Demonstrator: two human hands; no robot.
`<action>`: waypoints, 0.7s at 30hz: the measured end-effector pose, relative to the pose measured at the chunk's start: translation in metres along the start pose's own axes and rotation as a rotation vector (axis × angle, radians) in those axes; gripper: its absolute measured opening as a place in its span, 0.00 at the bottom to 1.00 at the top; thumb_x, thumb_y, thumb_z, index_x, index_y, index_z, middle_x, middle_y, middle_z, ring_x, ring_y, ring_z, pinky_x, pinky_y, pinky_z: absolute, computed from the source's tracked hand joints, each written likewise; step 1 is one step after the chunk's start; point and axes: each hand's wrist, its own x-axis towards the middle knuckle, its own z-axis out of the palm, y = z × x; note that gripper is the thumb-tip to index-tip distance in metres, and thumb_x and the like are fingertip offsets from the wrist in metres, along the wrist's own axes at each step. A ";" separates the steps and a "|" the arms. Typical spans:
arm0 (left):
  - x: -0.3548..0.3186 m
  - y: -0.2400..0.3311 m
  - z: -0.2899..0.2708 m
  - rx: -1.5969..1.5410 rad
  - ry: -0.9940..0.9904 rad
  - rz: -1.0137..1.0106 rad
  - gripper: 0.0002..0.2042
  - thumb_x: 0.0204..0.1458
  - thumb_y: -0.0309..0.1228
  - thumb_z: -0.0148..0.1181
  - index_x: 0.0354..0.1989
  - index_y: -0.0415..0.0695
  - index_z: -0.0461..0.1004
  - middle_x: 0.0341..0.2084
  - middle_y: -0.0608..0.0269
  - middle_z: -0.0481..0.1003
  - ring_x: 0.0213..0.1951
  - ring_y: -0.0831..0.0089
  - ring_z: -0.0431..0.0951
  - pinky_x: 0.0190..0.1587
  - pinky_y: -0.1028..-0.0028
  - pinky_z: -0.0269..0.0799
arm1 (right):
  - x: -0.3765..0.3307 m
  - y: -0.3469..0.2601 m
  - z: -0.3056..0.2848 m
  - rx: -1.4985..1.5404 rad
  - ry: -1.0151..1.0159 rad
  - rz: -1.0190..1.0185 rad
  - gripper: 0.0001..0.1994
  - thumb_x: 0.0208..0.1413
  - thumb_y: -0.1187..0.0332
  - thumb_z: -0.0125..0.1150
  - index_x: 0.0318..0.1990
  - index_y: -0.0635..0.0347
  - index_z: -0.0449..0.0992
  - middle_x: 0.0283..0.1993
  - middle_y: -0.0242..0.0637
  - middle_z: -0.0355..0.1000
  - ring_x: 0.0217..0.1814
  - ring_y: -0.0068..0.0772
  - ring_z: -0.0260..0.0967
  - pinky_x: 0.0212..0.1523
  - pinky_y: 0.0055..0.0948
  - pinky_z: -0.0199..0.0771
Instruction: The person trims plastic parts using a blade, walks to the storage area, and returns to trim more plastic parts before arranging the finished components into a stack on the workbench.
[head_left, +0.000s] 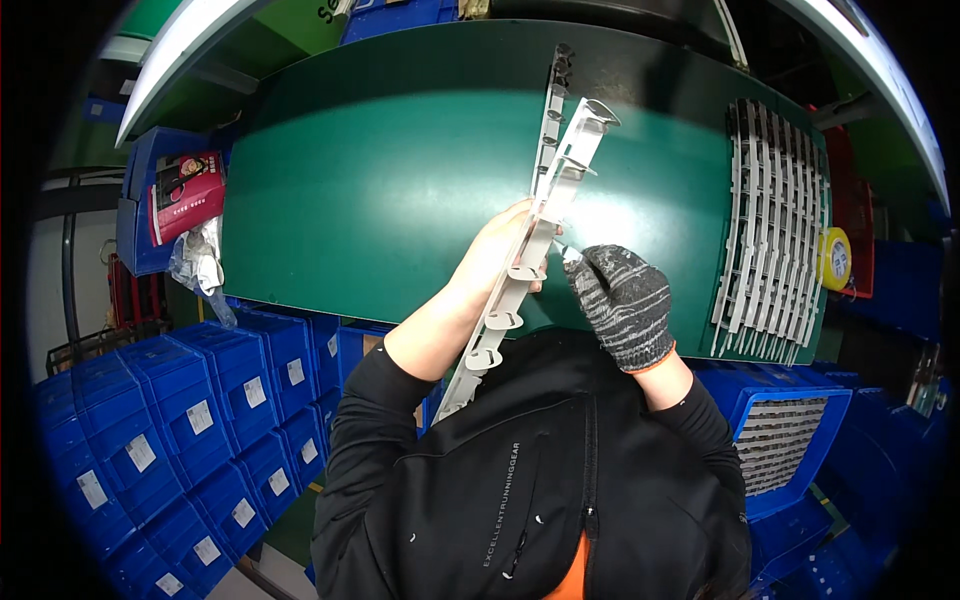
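Observation:
My bare left hand [503, 252] is wrapped round a long light-grey metal strip [510, 285] with curved tabs along its edge. The strip slants from near my body up over the table. My right hand [625, 300], in a dark striped knit glove with an orange cuff, is closed beside the strip's middle. A small pale tip shows at its fingertips; what it is I cannot make out. Beyond my left hand, a darker tabbed strip [550, 130] runs toward the far edge; whether it lies on the table or is also held I cannot tell.
On the green table [370, 190], several similar strips [775, 230] lie side by side at the right. A yellow round object [834, 258] sits beyond them. Stacked blue crates [205, 400] fill the lower left. A blue crate of metal parts [785, 440] stands lower right; a red packet [187, 195] rests at left.

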 end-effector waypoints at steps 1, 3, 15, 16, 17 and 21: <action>0.000 0.000 -0.001 0.000 0.001 0.000 0.16 0.54 0.41 0.47 0.43 0.40 0.64 0.27 0.64 0.69 0.18 0.79 0.69 0.16 0.79 0.68 | 0.001 0.003 -0.001 0.000 0.024 0.041 0.07 0.45 0.68 0.59 0.26 0.62 0.73 0.23 0.43 0.68 0.23 0.43 0.67 0.24 0.33 0.66; -0.001 0.001 -0.004 -0.007 -0.048 -0.028 0.16 0.54 0.41 0.47 0.41 0.40 0.65 0.24 0.66 0.69 0.18 0.79 0.69 0.15 0.79 0.68 | 0.001 0.005 -0.005 0.005 0.041 0.075 0.06 0.46 0.68 0.59 0.27 0.62 0.73 0.23 0.43 0.69 0.23 0.43 0.67 0.24 0.32 0.66; 0.000 0.027 -0.001 0.298 0.091 0.068 0.15 0.53 0.39 0.51 0.22 0.39 0.70 0.18 0.68 0.66 0.22 0.82 0.64 0.27 0.82 0.62 | 0.004 0.017 -0.025 0.664 -0.056 0.520 0.12 0.54 0.64 0.50 0.30 0.64 0.74 0.22 0.33 0.69 0.19 0.21 0.64 0.22 0.23 0.64; -0.001 0.027 -0.001 0.370 0.103 0.091 0.14 0.52 0.37 0.53 0.21 0.38 0.70 0.18 0.68 0.65 0.23 0.82 0.63 0.28 0.82 0.60 | 0.007 0.015 -0.029 0.731 -0.146 0.568 0.13 0.56 0.64 0.47 0.31 0.64 0.74 0.22 0.31 0.69 0.19 0.17 0.62 0.22 0.21 0.63; -0.002 0.026 0.002 0.379 0.088 0.088 0.14 0.52 0.37 0.53 0.21 0.38 0.70 0.18 0.68 0.65 0.23 0.82 0.63 0.28 0.82 0.60 | 0.008 0.012 -0.025 0.780 -0.109 0.463 0.11 0.55 0.66 0.47 0.33 0.65 0.73 0.22 0.34 0.69 0.17 0.20 0.63 0.21 0.23 0.63; -0.005 0.022 0.014 0.552 0.089 0.229 0.14 0.51 0.32 0.54 0.19 0.35 0.70 0.20 0.68 0.63 0.25 0.81 0.61 0.29 0.81 0.58 | 0.022 0.013 -0.018 0.252 -0.022 0.146 0.08 0.50 0.69 0.51 0.31 0.64 0.73 0.24 0.42 0.69 0.23 0.39 0.67 0.25 0.33 0.67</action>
